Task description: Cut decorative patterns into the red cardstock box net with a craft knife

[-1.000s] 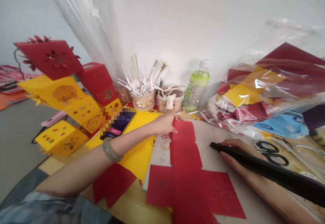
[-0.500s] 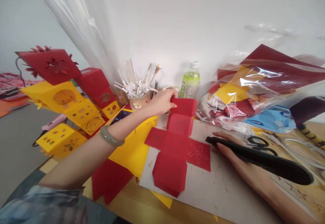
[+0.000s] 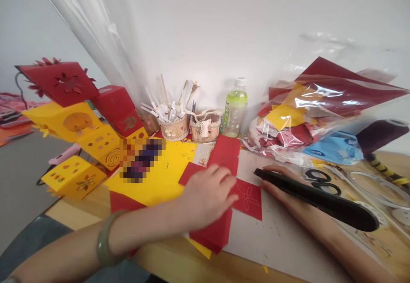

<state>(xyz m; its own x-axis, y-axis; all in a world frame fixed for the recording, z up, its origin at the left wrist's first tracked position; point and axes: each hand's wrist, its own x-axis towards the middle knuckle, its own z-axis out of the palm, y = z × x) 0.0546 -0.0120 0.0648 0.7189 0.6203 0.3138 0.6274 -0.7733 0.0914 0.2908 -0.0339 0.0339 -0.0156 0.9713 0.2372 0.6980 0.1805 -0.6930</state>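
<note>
A cross-shaped red card (image 3: 221,154) lies on the grey board (image 3: 269,249), with a flower of pale petal outlines on its right flap. Over the card's middle is my left hand (image 3: 208,197), fingers loosely apart and holding nothing; it hides part of the card, and I cannot tell whether it touches. At the board's right side, my right hand (image 3: 285,193) has its fingers and thumb around the narrow end of a long black tool (image 3: 320,199). The tool's exact kind does not show. Black-handled scissors (image 3: 320,180) lie just beyond it.
Stacked red and yellow paper boxes (image 3: 73,176) stand left, beside yellow card (image 3: 160,189). Along the wall are a cup of white pens (image 3: 173,129), a small basket (image 3: 205,129) and a green drink bottle (image 3: 235,107). A clear bag of paper scraps (image 3: 294,116) sits right.
My left hand has let go of the card's far flap and come back toward me over its middle. The right hand still holds the black tool.
</note>
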